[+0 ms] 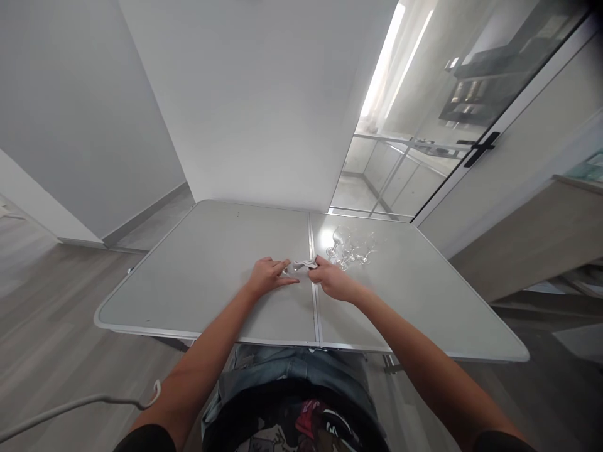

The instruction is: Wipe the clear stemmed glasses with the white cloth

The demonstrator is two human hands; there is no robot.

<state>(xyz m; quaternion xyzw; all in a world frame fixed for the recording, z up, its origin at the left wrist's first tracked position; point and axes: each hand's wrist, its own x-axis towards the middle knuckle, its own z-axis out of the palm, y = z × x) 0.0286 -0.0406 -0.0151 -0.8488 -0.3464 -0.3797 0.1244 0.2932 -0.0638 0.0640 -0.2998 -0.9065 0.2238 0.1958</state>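
My left hand [267, 276] is closed around one end of a small clear glass [291, 269], low over the middle of the table. The thumb is stretched out along the near side. My right hand [332, 280] grips a crumpled white cloth [305, 264], which touches or reaches into the glass; which of the two I cannot tell. Just beyond my right hand, several clear stemmed glasses [348, 251] are grouped on the table, and their outlines are hard to separate.
The pale folding table [211, 263] has a metal seam [316, 314] down its middle. A white wall stands behind it, with a glazed door [414, 125] and black handle [481, 149] to the right. A white cable [85, 400] hangs at lower left.
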